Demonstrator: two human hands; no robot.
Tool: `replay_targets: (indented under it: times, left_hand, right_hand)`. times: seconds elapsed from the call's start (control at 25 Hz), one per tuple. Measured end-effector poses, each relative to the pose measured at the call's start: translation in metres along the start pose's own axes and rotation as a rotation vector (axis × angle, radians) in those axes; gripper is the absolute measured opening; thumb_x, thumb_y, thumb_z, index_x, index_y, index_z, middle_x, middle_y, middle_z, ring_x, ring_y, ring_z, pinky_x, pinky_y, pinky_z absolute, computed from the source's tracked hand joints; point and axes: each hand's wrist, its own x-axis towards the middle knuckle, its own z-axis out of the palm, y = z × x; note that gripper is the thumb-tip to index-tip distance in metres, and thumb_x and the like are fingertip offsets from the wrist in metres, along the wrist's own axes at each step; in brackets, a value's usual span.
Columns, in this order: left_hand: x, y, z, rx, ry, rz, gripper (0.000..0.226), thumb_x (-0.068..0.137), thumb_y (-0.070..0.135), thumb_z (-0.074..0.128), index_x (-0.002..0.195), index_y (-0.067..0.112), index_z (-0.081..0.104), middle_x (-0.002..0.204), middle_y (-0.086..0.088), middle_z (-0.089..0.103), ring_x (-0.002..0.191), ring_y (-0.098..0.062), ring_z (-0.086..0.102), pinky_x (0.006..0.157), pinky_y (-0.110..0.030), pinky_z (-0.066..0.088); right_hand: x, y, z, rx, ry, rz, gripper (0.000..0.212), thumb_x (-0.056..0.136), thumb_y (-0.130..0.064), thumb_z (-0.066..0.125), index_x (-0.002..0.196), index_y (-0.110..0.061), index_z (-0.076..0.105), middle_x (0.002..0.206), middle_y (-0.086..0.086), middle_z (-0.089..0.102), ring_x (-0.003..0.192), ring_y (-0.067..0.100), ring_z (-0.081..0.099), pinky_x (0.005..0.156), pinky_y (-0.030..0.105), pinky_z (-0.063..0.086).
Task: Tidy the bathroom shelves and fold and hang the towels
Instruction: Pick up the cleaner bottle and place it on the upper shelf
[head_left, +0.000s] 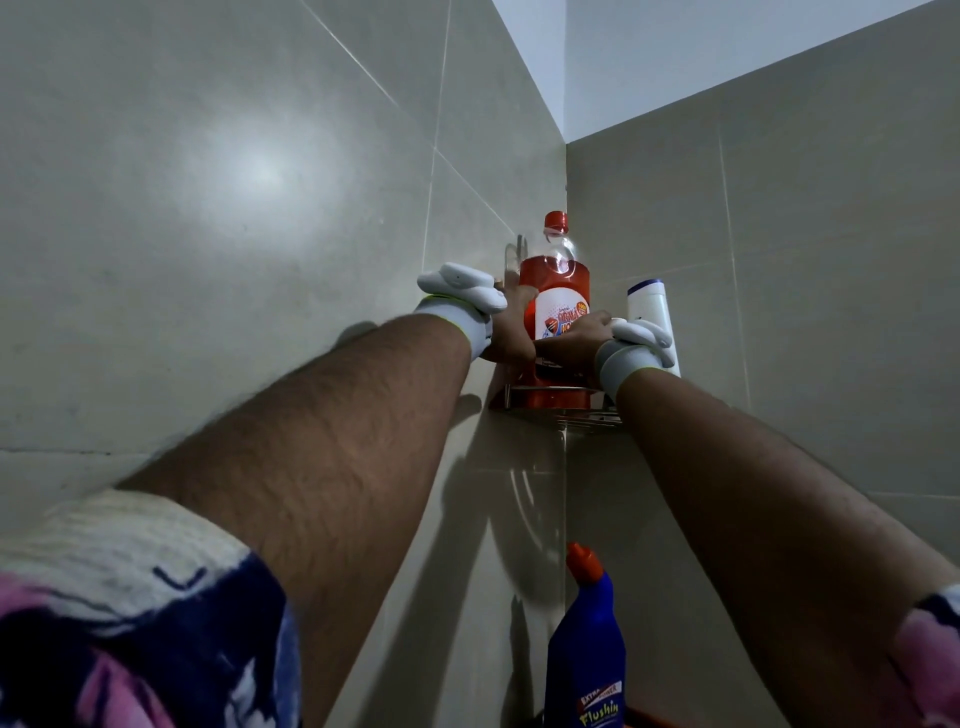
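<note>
Two tiled walls (208, 208) meet in a corner. One blue toilet-cleaner bottle (584, 639), orange nozzle, stands low in that corner. One red bottle (558, 280), red cap, part full, stands upright on the wire corner shelf (561, 410) high up, against the corner. One white bottle (652, 306) stands just beside it, on its right. Left hand (511, 327): fingers curled round the red bottle's left side. Right hand (576, 338): fingers curled across its label. Both wrists carry white bands.
</note>
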Motion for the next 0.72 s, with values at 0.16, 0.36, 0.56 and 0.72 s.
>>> replay_targets:
  times: [0.16,0.36,0.56,0.72]
  left_hand:
    - [0.002,-0.001,0.002,-0.016,-0.027,-0.007,0.071,0.076,0.000,0.067,0.141,0.010,0.039,0.135,-0.015,0.052,0.120,-0.032,0.053,0.100,-0.035,0.046]
    - [0.001,0.001,0.005,0.083,-0.100,-0.011,0.062,0.082,0.002,0.062,0.140,0.008,0.040,0.135,-0.015,0.053,0.120,-0.030,0.054,0.097,-0.030,0.046]
    - [0.000,0.003,0.003,0.242,-0.123,-0.030,0.084,0.075,0.011,0.069,0.148,0.012,0.028,0.145,-0.014,0.042,0.128,-0.030,0.047,0.105,-0.038,0.044]
    - [0.001,0.003,0.002,0.217,-0.152,-0.044,0.083,0.078,0.011,0.068,0.150,0.015,0.026,0.149,-0.013,0.037,0.130,-0.029,0.046,0.106,-0.035,0.043]
  right_hand:
    - [-0.003,0.001,-0.001,-0.053,-0.033,-0.004,0.112,0.063,-0.057,0.077,0.142,-0.006,0.016,0.136,0.014,0.040,0.126,0.032,0.043,0.105,0.046,0.040]
    - [-0.009,0.001,-0.007,-0.109,-0.108,-0.046,0.084,0.081,-0.044,0.068,0.140,-0.001,0.027,0.135,0.015,0.045,0.127,0.033,0.044,0.107,0.042,0.038]
    - [-0.012,0.002,-0.013,-0.132,-0.166,-0.089,0.062,0.082,-0.040,0.068,0.129,-0.010,0.040,0.114,0.010,0.053,0.116,0.027,0.053,0.103,0.038,0.045]
    - [-0.015,0.003,-0.019,-0.264,-0.156,-0.132,0.059,0.081,-0.044,0.068,0.126,-0.013,0.046,0.120,0.009,0.057,0.114,0.026,0.055,0.101,0.036,0.047]
